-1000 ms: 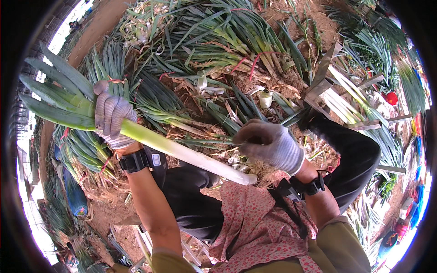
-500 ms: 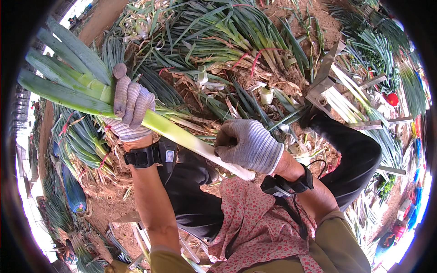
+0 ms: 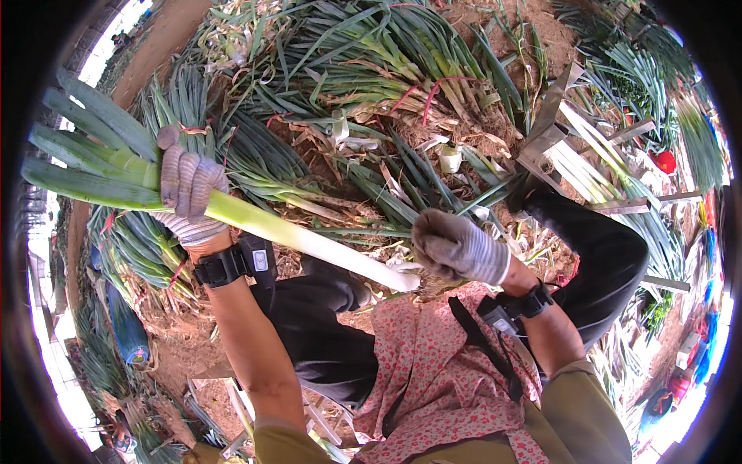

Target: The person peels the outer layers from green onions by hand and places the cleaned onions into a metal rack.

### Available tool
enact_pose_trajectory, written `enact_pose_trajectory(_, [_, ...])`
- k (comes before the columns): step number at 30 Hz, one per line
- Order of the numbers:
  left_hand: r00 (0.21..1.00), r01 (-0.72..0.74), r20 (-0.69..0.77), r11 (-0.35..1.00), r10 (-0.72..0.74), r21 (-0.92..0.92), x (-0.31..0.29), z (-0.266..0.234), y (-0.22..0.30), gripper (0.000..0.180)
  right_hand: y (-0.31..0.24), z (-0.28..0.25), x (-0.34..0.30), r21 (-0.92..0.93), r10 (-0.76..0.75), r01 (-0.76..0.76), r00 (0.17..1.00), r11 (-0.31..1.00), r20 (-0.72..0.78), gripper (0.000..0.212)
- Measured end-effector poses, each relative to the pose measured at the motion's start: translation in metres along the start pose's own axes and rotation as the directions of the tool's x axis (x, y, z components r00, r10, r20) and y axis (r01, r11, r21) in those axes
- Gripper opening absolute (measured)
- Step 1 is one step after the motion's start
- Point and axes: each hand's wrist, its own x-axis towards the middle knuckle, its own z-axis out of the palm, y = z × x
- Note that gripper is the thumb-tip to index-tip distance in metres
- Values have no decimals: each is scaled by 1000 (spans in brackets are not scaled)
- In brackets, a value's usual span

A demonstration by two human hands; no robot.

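Note:
My left hand (image 3: pixel 191 185), in a striped, soiled work glove, is wrapped round a thick leek (image 3: pixel 297 239) where the pale shaft turns green. Its broad leaves fan out to the upper left, and its white root end points down to the right above my lap. My right hand (image 3: pixel 457 247), gloved alike, is closed just beyond that white end, apart from the shaft. Its curled fingers hide whatever may be in them.
Tied bundles of leeks (image 3: pixel 417 69) lie on the soil ahead, among loose peelings. Another bundle (image 3: pixel 147 247) lies at the left, near a blue bundle (image 3: pixel 127 329). A metal rack (image 3: pixel 545 143) with trimmed leeks (image 3: pixel 583 166) stands at the right, beyond my knee.
My left hand has shifted left with the leek, tilting it a little flatter. My right hand has come away from the shaft and moved to the right, its fingers curling closed.

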Motion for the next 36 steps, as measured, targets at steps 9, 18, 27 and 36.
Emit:
enact_pose_trajectory(9, [994,-22,-100,989,38,149,-3,6,18,29,71,-51,-37,-933,6,-321,946,166,-324,29])
enact_pose_trajectory(18, [979,14,-201,979,28,202,-2,3,10,53,-2,9,0,-517,-444,240,839,821,-316,23])
enact_pose_trajectory(27, [979,52,-204,976,-8,210,1,6,-2,52,-23,35,12,-691,-441,225,885,687,-150,17])
enact_pose_trajectory(36, [968,46,-248,936,45,348,1,7,-13,68,-18,45,23,-891,-527,25,814,454,-246,11])
